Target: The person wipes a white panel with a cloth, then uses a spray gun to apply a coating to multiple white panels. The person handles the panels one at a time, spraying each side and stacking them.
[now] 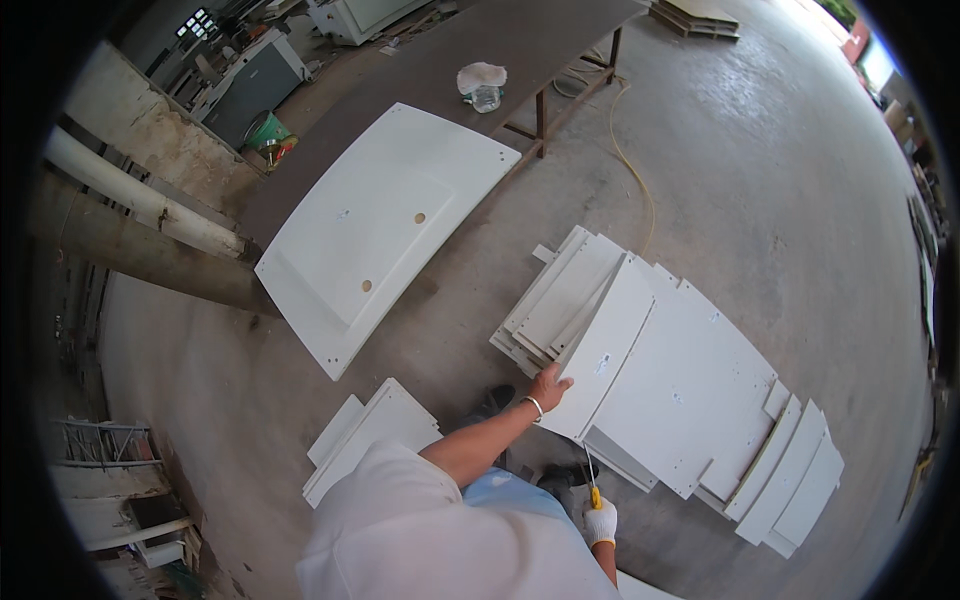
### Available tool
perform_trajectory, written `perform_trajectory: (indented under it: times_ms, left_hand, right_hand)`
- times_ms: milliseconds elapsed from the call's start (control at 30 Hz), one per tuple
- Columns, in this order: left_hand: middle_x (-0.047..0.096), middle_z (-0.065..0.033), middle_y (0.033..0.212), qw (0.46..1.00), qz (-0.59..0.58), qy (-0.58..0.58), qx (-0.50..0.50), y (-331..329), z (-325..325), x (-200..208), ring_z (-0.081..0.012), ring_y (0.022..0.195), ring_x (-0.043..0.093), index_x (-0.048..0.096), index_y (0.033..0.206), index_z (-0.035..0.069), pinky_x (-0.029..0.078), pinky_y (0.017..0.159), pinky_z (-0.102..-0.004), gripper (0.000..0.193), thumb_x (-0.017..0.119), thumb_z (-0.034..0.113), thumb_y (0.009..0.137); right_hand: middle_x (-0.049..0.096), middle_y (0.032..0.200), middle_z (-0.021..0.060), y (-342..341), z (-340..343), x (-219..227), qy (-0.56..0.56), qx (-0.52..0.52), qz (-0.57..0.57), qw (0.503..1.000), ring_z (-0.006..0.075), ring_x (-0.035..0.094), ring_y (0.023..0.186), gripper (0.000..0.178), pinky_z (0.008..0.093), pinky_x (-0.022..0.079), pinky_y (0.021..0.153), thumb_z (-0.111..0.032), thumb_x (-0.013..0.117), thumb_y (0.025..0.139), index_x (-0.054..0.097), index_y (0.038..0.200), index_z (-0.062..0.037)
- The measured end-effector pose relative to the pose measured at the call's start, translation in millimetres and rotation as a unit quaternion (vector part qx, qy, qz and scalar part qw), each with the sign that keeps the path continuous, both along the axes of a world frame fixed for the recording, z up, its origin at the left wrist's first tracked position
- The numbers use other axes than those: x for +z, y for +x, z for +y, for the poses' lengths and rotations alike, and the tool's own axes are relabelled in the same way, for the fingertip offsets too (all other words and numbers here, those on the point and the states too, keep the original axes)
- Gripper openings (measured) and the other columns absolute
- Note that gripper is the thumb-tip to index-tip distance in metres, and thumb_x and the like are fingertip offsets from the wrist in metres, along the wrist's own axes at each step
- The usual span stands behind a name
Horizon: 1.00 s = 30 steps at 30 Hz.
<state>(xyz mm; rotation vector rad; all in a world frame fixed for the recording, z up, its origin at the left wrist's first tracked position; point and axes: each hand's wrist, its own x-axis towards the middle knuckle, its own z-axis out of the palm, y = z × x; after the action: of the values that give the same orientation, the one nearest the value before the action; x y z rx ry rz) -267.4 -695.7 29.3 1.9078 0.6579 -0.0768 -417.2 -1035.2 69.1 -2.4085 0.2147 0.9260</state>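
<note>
My left hand [548, 387], bare with a light band on the wrist, is closed on the near left edge of a long white panel [610, 350]. This panel lies tilted on top of a stack of white boards [690, 390]. In my right hand [600, 522], which wears a white work glove, is a screwdriver with a yellow handle [596, 497]. Its long thin shaft points up at the panel's near corner; whether the tip touches is too small to tell. Smaller white boards [560, 290] lie under the panel's left side.
At upper left, a large white panel with two round holes [385, 230] rests on a dark table [560, 50]. A clear plastic container [486, 98] stands there too. More white boards [380, 430] lie on the floor to my left. A yellow hose [640, 180] crosses the concrete floor.
</note>
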Motion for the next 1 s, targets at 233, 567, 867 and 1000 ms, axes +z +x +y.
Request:
perform_trajectory:
  times_ms: [233,567,867,1000]
  left_hand:
    - [0.072,-0.0182,0.107,0.960,-0.136,-0.150,0.196,76,218,48,-0.0251,0.100,0.069,0.062,0.112,-0.008,0.054,0.086,-0.0395,0.037,0.075,0.020,0.091]
    - [0.066,-0.0114,0.111,0.800,-0.273,-0.354,0.401,224,414,42,-0.0245,0.100,0.065,0.055,0.120,-0.001,0.052,0.092,-0.0381,0.034,0.067,-0.002,0.088]
    - [0.063,-0.0176,0.120,0.683,-0.283,-0.397,0.544,277,487,25,-0.0313,0.106,0.065,0.052,0.135,-0.002,0.056,0.092,-0.0440,0.043,0.064,0.005,0.094]
    - [0.062,-0.0220,0.128,0.720,-0.231,-0.332,0.563,293,505,30,-0.0370,0.111,0.065,0.050,0.142,-0.004,0.056,0.097,-0.0447,0.051,0.062,0.015,0.097]
  right_hand:
    - [0.071,0.080,0.0219,47,135,45,0.055,-0.015,0.014,0.998,0.0381,0.071,0.074,0.030,0.0459,0.054,0.068,-0.032,0.065,0.092,0.072,0.090,-0.0026]
    - [0.069,0.069,0.0139,50,153,110,-0.058,-0.086,0.023,0.994,0.0263,0.069,0.064,0.026,0.0406,0.054,0.063,-0.025,0.065,0.092,0.071,0.084,-0.0016]
    - [0.071,0.073,0.0136,36,159,129,0.024,-0.182,0.019,0.983,0.0218,0.068,0.069,0.023,0.0367,0.052,0.067,-0.019,0.068,0.087,0.072,0.086,0.0040]
    - [0.071,0.074,0.0127,41,160,121,-0.001,-0.151,0.021,0.988,0.0207,0.069,0.072,0.023,0.0374,0.052,0.069,-0.020,0.069,0.087,0.073,0.089,0.0026]
